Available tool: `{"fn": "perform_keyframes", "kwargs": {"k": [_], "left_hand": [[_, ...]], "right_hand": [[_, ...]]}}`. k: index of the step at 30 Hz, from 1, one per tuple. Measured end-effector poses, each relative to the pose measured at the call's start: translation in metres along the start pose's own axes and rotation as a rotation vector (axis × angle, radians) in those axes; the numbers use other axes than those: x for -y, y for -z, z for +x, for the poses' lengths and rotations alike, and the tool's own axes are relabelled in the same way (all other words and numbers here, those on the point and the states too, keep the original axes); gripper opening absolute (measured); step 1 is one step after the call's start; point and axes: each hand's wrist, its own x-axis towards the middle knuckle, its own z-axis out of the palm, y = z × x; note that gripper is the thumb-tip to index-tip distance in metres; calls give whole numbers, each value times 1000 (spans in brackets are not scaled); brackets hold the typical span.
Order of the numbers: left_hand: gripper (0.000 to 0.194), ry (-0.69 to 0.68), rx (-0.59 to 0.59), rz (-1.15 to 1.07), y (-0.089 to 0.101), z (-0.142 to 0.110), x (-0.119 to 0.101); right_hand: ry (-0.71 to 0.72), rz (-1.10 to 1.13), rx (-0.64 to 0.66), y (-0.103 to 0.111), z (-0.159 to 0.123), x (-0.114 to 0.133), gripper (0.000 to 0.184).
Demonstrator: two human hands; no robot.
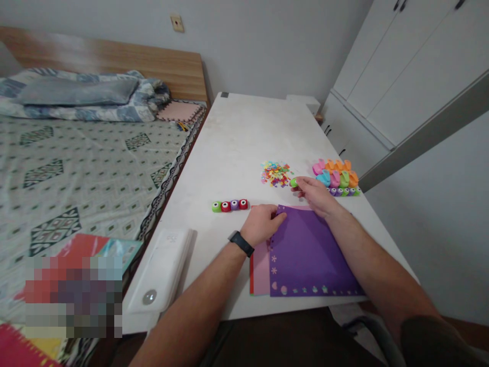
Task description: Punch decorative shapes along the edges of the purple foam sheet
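A purple sheet of paper [311, 252] with small shapes punched along its left and lower edges lies over pink and other coloured sheets [261, 270]. At its upper left corner rests my left hand [263, 223], thumb and fingers closed on the edge. My right hand [311, 192] holds a small green craft punch [294, 182] above the table, between the sheet and a pile of colourful paper cutouts [275, 174]. A row of small green, red and purple craft punches [229, 205] sits left of the sheets. Larger pink, orange, blue and green punches [336, 173] stand beyond my right hand.
The white table [252, 127] runs back to the wall. A long white device [162, 270] lies at its left front edge. The bed [99, 168] with folded bedding adjoins on the left, and white cabinets [405, 66] stand on the right.
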Motion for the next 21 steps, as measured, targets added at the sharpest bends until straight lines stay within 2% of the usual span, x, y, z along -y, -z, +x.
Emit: {"fn": "perform_keyframes", "kwargs": {"k": [7, 21], "left_hand": [[38, -21, -2, 18, -1, 0, 1], [37, -32, -15, 61, 1, -1, -1]], "right_hand": [[-11, -107, -15, -5, 17, 7, 46], [-1, -148, 0, -8, 20, 4, 43]]}}
